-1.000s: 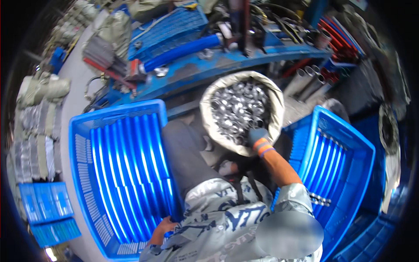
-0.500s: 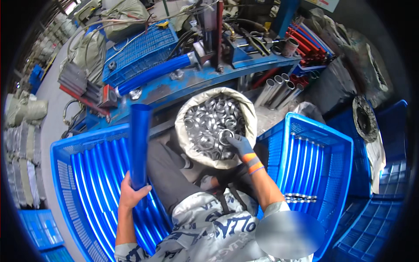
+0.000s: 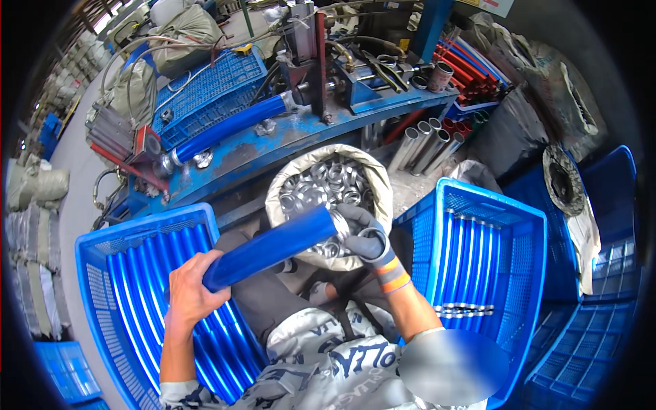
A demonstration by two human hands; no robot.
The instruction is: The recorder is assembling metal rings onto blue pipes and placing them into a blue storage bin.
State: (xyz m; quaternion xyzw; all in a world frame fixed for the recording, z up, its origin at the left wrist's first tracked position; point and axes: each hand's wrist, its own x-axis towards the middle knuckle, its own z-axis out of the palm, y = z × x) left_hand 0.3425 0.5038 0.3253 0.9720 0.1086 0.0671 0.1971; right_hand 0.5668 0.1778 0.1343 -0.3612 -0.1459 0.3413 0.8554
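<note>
My bare left hand [image 3: 191,290] is wrapped around the lower end of a shiny blue tube [image 3: 273,247], which slants up to the right across my lap. At the tube's upper end sits a silver metal ring [image 3: 339,224]. My right hand [image 3: 372,240], in a grey glove with an orange-striped cuff, has its fingers closed on that ring. A second ring seems to be tucked in the curled fingers, though the glove partly hides it. Below the tube's end stands a cream sack [image 3: 278,186] with a rolled rim, full of loose metal rings [image 3: 328,179].
Many blue tubes lie in the left blue crate [image 3: 85,273]; the right blue crate [image 3: 543,266] holds tubes with metal ends. Ahead, a blue steel bench [image 3: 239,160] carries a machine with another blue tube [image 3: 232,130] clamped in it. Bare metal pipes [image 3: 430,140] stand beside the bench.
The blue tube has swung from upright to slanting right, over the sack. My right hand has lifted from the loose rings and brought a ring to the tube's end.
</note>
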